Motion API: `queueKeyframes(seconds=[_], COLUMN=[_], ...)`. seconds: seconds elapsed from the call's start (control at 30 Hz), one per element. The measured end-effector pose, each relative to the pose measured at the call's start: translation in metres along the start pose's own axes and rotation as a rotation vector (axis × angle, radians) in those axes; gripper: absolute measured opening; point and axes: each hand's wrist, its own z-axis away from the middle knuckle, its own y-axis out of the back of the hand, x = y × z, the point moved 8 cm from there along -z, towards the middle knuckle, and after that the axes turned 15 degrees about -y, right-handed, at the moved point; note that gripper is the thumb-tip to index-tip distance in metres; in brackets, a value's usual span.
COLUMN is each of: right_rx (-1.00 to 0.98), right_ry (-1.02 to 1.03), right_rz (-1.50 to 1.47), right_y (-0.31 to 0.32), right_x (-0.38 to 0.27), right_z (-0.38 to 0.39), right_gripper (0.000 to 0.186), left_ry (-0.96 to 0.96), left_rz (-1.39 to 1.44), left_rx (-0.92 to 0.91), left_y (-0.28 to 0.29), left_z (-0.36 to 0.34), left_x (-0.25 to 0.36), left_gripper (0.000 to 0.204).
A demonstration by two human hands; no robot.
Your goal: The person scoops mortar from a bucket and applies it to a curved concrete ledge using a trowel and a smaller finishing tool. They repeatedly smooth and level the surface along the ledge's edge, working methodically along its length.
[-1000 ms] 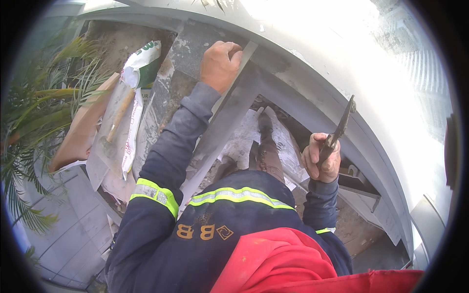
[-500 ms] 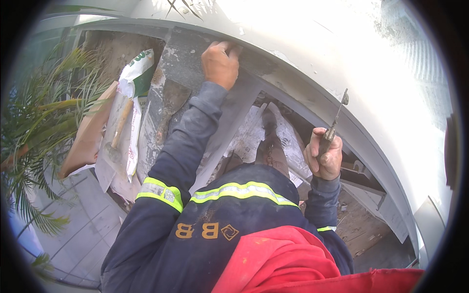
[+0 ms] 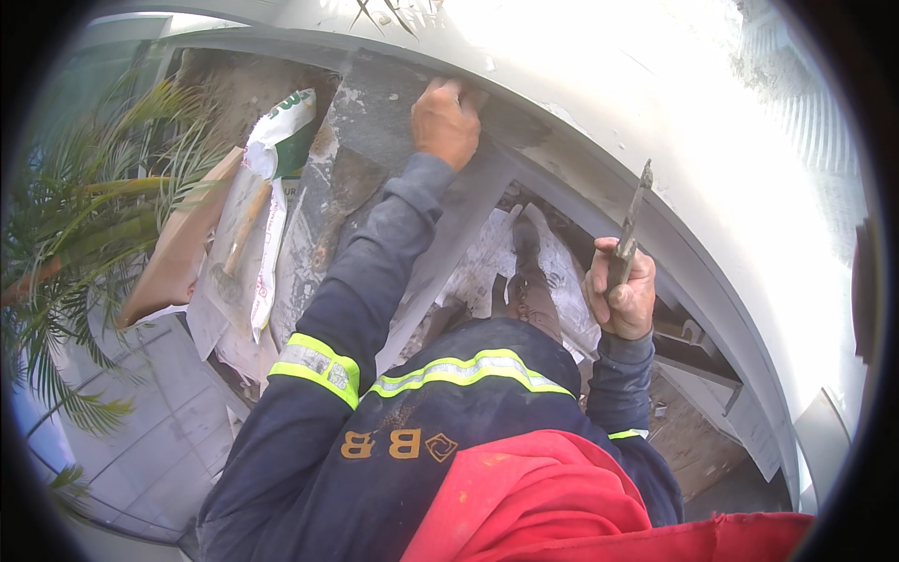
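Note:
My left hand (image 3: pixel 448 124) is at the far side of a grey, mortar-smeared slab (image 3: pixel 384 94), right by the foot of the curved white wall (image 3: pixel 618 103). Its fingers are curled down, and whatever they may grip is hidden. On the right, my right hand (image 3: pixel 622 288) is closed around the handle of a narrow trowel (image 3: pixel 633 217). Its thin blade points up and away, nearly edge-on, with grey mortar on it. Left of my left forearm, a second trowel (image 3: pixel 348 187) lies on the slab, partly covered by the sleeve.
A wooden-handled hammer (image 3: pixel 245 229) lies on white bags (image 3: pixel 270 253) beside a brown board (image 3: pixel 178 244). Palm fronds (image 3: pixel 84 206) crowd the left, above a tiled floor (image 3: pixel 140 421). My boot (image 3: pixel 527 239) stands on white sheeting in the gap beyond the slab.
The trowel in my right hand has turned so its blade shows a little broader. My left hand stays at the wall's foot. The whole view has shifted slightly.

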Motion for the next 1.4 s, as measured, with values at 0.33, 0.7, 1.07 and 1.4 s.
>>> queueKeyframes(seconds=[0.33,0.7,1.07,1.4], right_rx=[0.081,0.147,0.123,0.186], right_ry=[0.033,0.097,0.14,0.125], right_rz=[0.021,-0.031,-0.025,0.001], right_y=[0.003,0.031,0.026,0.039], right_x=[-0.008,-0.007,-0.016,-0.011], right_z=[0.013,0.036,0.027,0.042], right_gripper=[0.072,0.073,0.071,0.072], left_ry=[0.007,0.094,0.013,0.044], left_rz=[0.097,-0.247,-0.018,-0.072], left_rx=[0.054,-0.13,-0.008,-0.101], left_y=[0.01,-0.013,-0.004,0.004], left_z=[-0.005,-0.005,0.004,-0.013], left_x=[0.01,0.006,0.004,0.012], left_gripper=[0.019,0.025,0.024,0.029])
